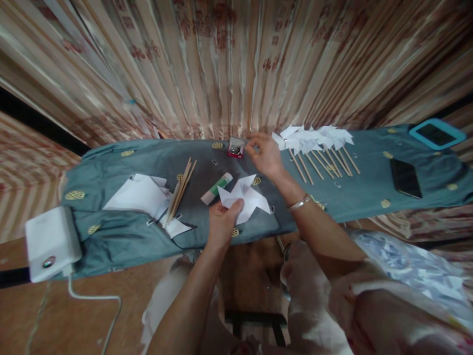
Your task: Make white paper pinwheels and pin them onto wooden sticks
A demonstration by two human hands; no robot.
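Note:
My left hand (220,221) pinches a white paper pinwheel (247,199) at its centre, thumb on top. My right hand (265,154), with a silvery bracelet at the wrist, is beside a small open red box (235,148) of tiny metallic pieces that look like pins. Its thumb and forefinger are drawn together; whatever they may hold is too small to make out. Just behind the pinwheel lies a green and white glue stick (216,189). Several finished pinwheels (308,139) on wooden sticks (328,161) lie in an overlapping row to the right of my right hand.
On the left are white paper pieces (136,195) and loose wooden sticks (181,192). A white box with a cable (51,241) sits at the left end. At right lie a dark phone (405,177) and a blue-framed tablet (437,133). Striped curtains (236,64) hang behind the cloth-covered table (121,244).

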